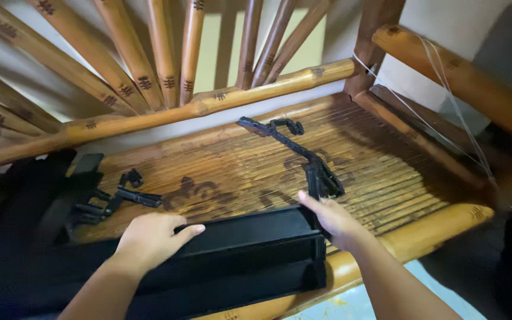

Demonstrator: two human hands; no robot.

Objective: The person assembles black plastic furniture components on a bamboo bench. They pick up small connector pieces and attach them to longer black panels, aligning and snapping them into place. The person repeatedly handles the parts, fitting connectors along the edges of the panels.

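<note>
Both our hands steady the black box (250, 249) on the bench (386, 184): left hand (149, 237) flat, fingers together; right hand (333, 219) clamped on its end.

A long case (250, 249) was laid on the bench seat (386, 172); a jointed bracket (303, 160) lay behind the case, clips (120, 198) left of it.

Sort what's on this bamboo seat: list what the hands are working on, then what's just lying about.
In hand: long black case, under left hand; black strap with buckle, at right hand.

Lying about: black clips, black bag, white cord.
</note>
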